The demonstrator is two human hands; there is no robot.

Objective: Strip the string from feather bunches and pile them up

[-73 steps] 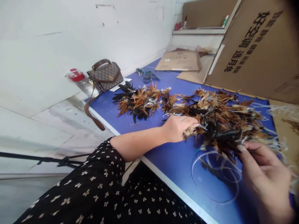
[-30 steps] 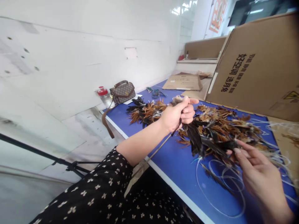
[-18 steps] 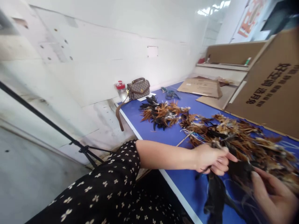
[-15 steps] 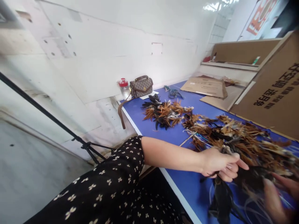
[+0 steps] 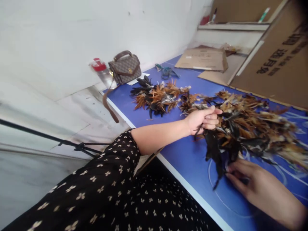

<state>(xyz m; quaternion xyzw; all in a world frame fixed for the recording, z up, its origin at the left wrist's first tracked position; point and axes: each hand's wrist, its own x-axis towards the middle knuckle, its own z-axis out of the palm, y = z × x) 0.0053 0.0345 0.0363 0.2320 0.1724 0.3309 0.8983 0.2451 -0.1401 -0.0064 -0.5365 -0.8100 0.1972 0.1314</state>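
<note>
My left hand (image 5: 204,120) is closed around a bunch of black feathers (image 5: 213,149), whose tips hang down below my fist. What sits inside the palm is hidden by my fingers. Lower and to the right, my right hand (image 5: 257,184) pinches with thumb and forefinger at the lower end of a black feather (image 5: 233,150); a pale thin strand passes close to the fingertips. Behind both hands lies a long pile of brown and black feathers (image 5: 255,118) along the table. Thin clear strands (image 5: 231,208) loop over the tabletop near my right hand.
On the blue table (image 5: 178,160) another feather cluster (image 5: 158,98) lies farther left. A checked handbag (image 5: 126,69) and a red-capped bottle (image 5: 102,72) stand by the wall. Flat cardboard (image 5: 202,59) and a large carton (image 5: 276,67) occupy the back right. A tripod leg (image 5: 36,133) is at left.
My view has shifted, so the table sits higher and further left. My right hand has come in from the right edge and now pinches by the black feathers. My left hand keeps its hold.
</note>
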